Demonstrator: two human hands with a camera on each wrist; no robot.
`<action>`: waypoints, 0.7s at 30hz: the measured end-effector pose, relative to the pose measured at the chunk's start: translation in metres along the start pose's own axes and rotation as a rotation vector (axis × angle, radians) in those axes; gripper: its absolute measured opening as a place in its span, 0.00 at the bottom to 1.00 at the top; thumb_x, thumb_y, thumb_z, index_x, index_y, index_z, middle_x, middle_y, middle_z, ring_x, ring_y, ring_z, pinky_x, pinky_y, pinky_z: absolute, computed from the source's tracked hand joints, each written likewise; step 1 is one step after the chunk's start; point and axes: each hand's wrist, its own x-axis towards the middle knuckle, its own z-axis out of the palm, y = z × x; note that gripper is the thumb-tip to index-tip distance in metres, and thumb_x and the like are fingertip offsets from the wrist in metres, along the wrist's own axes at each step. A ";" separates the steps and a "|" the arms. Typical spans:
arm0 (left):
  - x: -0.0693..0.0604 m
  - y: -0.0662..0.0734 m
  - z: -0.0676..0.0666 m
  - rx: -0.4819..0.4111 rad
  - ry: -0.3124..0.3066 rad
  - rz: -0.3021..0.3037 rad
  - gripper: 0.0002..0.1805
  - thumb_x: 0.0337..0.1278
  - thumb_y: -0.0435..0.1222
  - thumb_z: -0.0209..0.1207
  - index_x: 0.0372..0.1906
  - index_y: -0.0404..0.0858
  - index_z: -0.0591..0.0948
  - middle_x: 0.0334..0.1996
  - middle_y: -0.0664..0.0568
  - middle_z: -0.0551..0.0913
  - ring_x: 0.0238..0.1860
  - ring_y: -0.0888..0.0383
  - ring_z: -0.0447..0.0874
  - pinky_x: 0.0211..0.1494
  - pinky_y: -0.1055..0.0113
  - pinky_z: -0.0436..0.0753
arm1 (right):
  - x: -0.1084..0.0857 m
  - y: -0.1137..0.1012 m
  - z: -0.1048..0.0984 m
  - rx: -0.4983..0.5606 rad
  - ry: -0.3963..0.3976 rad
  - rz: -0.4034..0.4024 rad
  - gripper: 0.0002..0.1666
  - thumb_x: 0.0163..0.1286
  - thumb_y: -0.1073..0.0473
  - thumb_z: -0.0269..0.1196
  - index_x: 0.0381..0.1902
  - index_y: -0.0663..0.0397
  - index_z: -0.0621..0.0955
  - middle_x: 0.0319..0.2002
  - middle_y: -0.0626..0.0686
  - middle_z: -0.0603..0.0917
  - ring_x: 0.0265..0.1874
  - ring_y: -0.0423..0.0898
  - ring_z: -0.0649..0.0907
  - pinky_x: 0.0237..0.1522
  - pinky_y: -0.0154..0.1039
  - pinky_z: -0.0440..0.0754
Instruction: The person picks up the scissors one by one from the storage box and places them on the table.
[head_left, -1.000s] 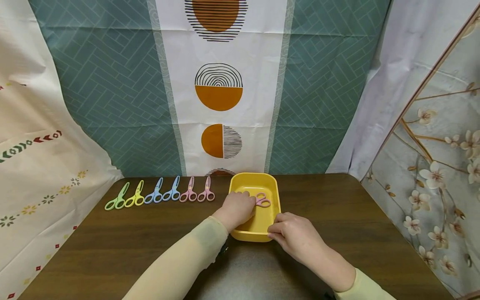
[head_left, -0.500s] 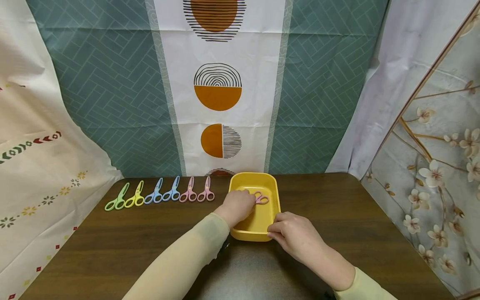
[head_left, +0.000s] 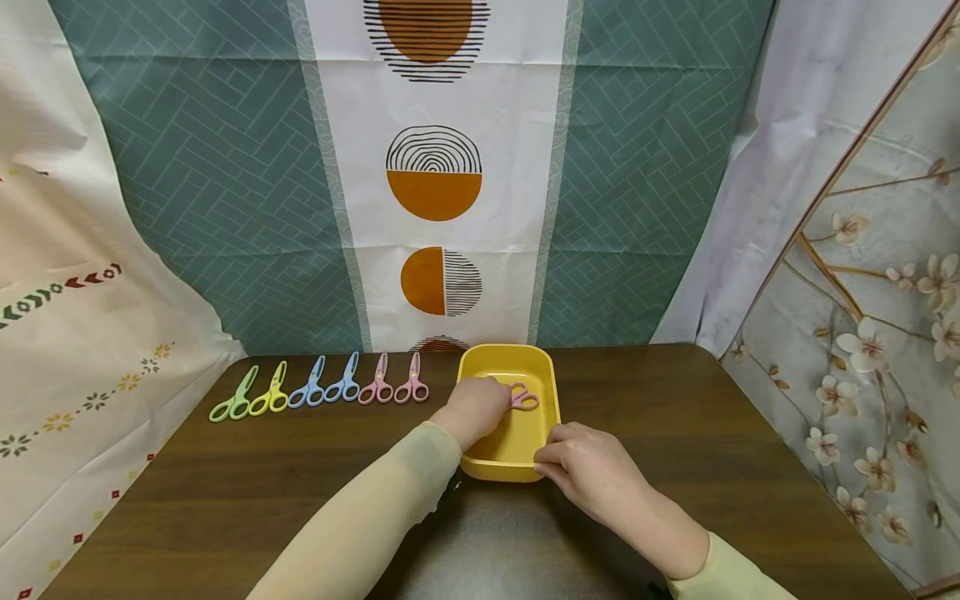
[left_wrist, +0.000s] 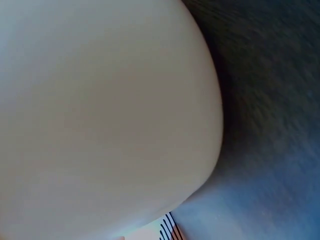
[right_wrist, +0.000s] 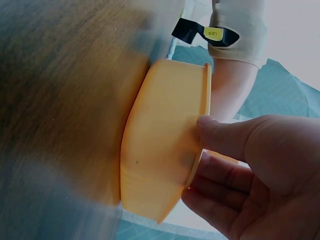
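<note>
A yellow plastic bin [head_left: 517, 437] stands on the table in the head view. My left hand [head_left: 480, 408] reaches down into it over the left side and holds a pair of pink scissors [head_left: 525, 397] by the blade end. Only the finger loops show, to the right of that hand; the blades and my fingertips are hidden. At the bin's near right corner my right hand [head_left: 588, 467] pinches the rim. In the right wrist view the thumb presses the outer wall of the bin [right_wrist: 160, 140], with the other fingers over the rim. The left wrist view is mostly blocked by a pale, close surface.
Left of the bin, a row of scissors runs along the table's back: green scissors [head_left: 238, 396], yellow scissors [head_left: 272, 392], two blue pairs [head_left: 309, 385] and two pink pairs [head_left: 377, 383]. Patterned cloths [head_left: 645, 208] hang behind the brown table [head_left: 675, 433] and at both sides.
The pink scissors in the bin have turned and shifted slightly left under my left hand, which has moved very little. My right hand stays on the rim.
</note>
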 end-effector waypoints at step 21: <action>-0.003 0.007 -0.006 0.048 0.020 0.035 0.05 0.77 0.38 0.66 0.41 0.44 0.90 0.32 0.52 0.89 0.36 0.56 0.89 0.45 0.58 0.90 | 0.000 0.001 0.000 0.001 -0.008 0.005 0.06 0.64 0.59 0.83 0.37 0.44 0.94 0.33 0.39 0.83 0.35 0.38 0.82 0.38 0.39 0.86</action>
